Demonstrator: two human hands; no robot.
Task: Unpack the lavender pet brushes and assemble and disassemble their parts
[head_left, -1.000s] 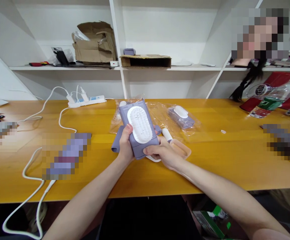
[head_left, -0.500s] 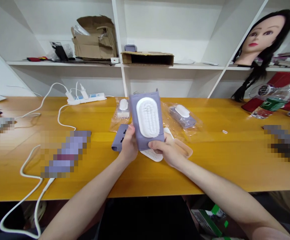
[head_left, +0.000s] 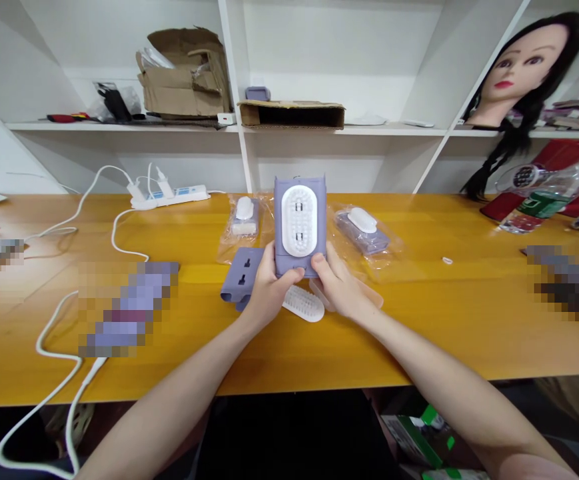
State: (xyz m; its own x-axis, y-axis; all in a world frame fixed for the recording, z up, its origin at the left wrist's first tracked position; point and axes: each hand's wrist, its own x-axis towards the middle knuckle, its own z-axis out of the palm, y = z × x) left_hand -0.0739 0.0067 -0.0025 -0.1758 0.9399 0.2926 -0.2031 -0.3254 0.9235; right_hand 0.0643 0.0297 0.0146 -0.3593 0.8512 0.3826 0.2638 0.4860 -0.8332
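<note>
A purple plastic case (head_left: 322,217) stands upright in the air between my hands, its front towards me. On that front sits a white oval pad (head_left: 300,223) with knobs and two dark slots. My left hand (head_left: 266,287) grips the lower left corner, thumb on the bottom edge. The lower right corner is in my right hand (head_left: 338,285), thumb pressed on the front. Below lies a loose white oval pad with bristles (head_left: 305,305), partly covered by my hands. Left of my left hand rests a purple piece with dark cut-outs (head_left: 233,279). A pale translucent oval piece (head_left: 373,296) is half hidden behind my right hand.
Two similar purple cases in clear plastic, a left one (head_left: 244,213) and a right one (head_left: 369,230), lie farther back. A power strip (head_left: 184,194), a cable and a blurred-out purple device (head_left: 134,310) are at left. A bottle (head_left: 532,207) stands right, below a mannequin head (head_left: 524,73).
The case has turned from a tilt to upright and risen slightly, and its slots now show sharply. My left hand has slid down to the lower corner; my right thumb has moved to the right corner.
</note>
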